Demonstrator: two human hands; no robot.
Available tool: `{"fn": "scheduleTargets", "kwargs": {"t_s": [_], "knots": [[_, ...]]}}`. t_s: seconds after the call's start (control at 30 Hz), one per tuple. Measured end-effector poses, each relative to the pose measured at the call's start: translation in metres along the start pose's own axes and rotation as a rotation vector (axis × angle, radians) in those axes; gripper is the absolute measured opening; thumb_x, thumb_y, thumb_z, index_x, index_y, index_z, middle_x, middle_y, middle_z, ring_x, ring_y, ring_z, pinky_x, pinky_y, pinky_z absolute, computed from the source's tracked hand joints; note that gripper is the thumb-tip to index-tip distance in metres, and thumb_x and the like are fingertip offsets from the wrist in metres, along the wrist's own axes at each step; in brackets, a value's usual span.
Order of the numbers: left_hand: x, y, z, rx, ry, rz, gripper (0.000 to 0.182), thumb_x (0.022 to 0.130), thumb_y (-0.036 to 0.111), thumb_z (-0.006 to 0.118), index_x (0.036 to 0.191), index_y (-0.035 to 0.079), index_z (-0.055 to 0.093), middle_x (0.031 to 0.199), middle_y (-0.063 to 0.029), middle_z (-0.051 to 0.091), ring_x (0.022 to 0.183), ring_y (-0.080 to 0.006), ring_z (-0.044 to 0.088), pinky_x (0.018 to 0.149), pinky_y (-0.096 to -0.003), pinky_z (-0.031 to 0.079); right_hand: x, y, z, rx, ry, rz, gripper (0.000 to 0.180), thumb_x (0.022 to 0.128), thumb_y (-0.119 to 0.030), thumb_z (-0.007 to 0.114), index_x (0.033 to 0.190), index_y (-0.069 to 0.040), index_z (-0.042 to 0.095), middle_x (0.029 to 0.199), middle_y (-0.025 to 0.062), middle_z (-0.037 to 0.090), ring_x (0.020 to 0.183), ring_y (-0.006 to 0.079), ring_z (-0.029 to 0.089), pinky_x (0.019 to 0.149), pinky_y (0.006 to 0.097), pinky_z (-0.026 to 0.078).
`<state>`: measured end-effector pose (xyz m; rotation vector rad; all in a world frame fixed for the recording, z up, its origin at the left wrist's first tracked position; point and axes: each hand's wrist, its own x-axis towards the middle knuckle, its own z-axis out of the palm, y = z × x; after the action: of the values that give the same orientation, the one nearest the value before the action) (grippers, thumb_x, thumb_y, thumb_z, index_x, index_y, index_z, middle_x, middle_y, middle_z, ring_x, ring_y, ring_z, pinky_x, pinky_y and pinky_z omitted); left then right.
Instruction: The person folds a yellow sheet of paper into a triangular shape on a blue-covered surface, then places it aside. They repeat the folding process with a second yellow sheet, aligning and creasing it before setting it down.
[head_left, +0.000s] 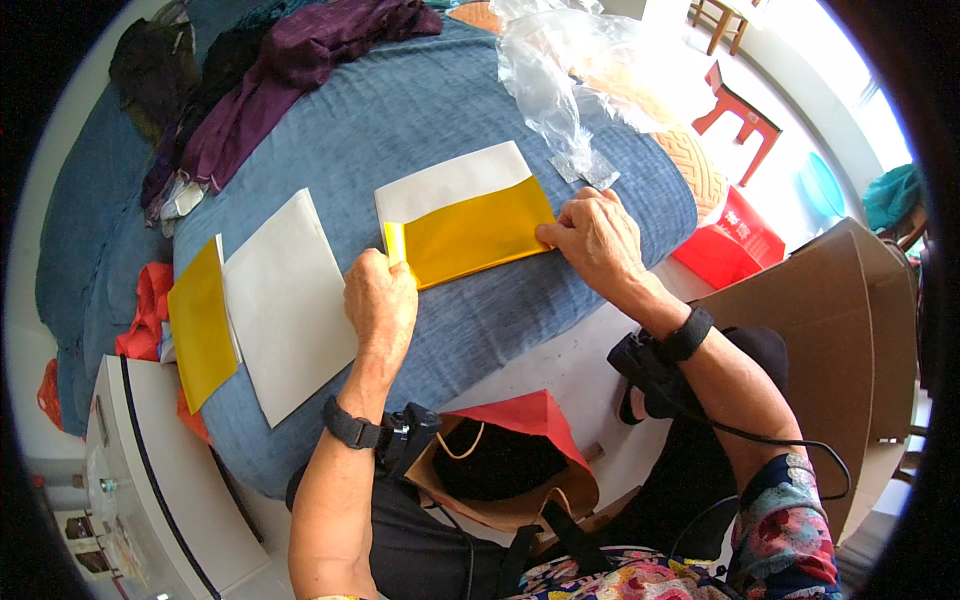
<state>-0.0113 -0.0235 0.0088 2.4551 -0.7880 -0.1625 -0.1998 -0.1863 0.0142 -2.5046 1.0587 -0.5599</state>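
Note:
A white sheet with a shiny gold sheet (472, 229) folded over it lies on the blue bed cover (465, 352). Its white strip (450, 180) shows along the far side. My left hand (381, 296) pinches the near left corner of the gold fold, thumb on top. At the right end, my right hand (596, 236) grips the gold edge between thumb and fingers. Left of my left hand lies a stack of white paper (292, 300). Beside that stack is a stack of gold paper (202, 322), partly touching it.
A clear plastic bag (555, 82) and purple clothing (300, 67) lie farther back on the bed. Below the bed edge stands an opened red paper bag (517, 450). A cardboard box (810, 337) is at right, a white cabinet (165, 465) at left.

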Motion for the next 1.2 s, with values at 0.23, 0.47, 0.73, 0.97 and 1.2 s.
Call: {"fn": "scheduleTargets", "kwargs": {"t_s": [0.23, 0.47, 0.73, 0.97, 1.2], "knots": [[0.000, -0.002, 0.005, -0.022, 0.072, 0.015, 0.018, 0.080, 0.013, 0.072, 0.080, -0.004, 0.066, 0.080, -0.0221, 0.070, 0.077, -0.0377, 0.069, 0.071, -0.0470, 0.054, 0.000, 0.000, 0.000, -0.026, 0.000, -0.010, 0.034, 0.078, -0.031, 0.069, 0.078, 0.002, 0.074, 0.087, 0.0199, 0.064, 0.092, 0.0351, 0.058, 0.077, 0.0453, 0.050], [0.000, -0.004, 0.006, -0.024, 0.080, 0.024, 0.016, 0.080, 0.012, 0.072, 0.081, -0.003, 0.067, 0.083, -0.0217, 0.071, 0.080, -0.0382, 0.069, 0.073, -0.0465, 0.054, -0.002, -0.004, -0.002, -0.041, 0.014, 0.003, 0.036, 0.078, -0.031, 0.072, 0.080, 0.005, 0.071, 0.089, 0.0205, 0.063, 0.092, 0.0356, 0.058, 0.078, 0.0455, 0.050], [-0.001, -0.002, 0.006, 0.000, 0.074, 0.012, 0.017, 0.081, 0.013, 0.072, 0.082, -0.003, 0.067, 0.083, -0.0219, 0.070, 0.081, -0.0382, 0.069, 0.073, -0.0463, 0.054, 0.005, -0.007, 0.006, -0.157, 0.247, -0.289, 0.034, 0.077, -0.014, 0.072, 0.105, 0.002, 0.061, 0.106, 0.0163, 0.057, 0.097, 0.0337, 0.056, 0.083, 0.0420, 0.050], [-0.002, 0.003, 0.001, 0.017, 0.025, 0.000, 0.020, 0.084, 0.014, 0.068, 0.092, -0.005, 0.070, 0.092, -0.0253, 0.071, 0.087, -0.0416, 0.071, 0.076, -0.0497, 0.056, 0.005, -0.013, 0.020, 0.024, 0.048, -0.721, 0.030, 0.084, 0.001, 0.055, 0.114, 0.007, 0.059, 0.129, 0.0208, 0.056, 0.126, 0.0368, 0.052, 0.107, 0.0409, 0.046], [-0.003, 0.003, -0.002, -0.001, -0.004, 0.010, 0.021, 0.086, 0.014, 0.068, 0.092, -0.006, 0.069, 0.091, -0.0248, 0.071, 0.085, -0.0397, 0.071, 0.076, -0.0481, 0.058, -0.010, -0.024, 0.029, 0.042, -0.052, -0.622, 0.045, 0.091, -0.021, 0.062, 0.125, 0.007, 0.056, 0.138, 0.0241, 0.052, 0.136, 0.0408, 0.043, 0.115, 0.0472, 0.034]]}}
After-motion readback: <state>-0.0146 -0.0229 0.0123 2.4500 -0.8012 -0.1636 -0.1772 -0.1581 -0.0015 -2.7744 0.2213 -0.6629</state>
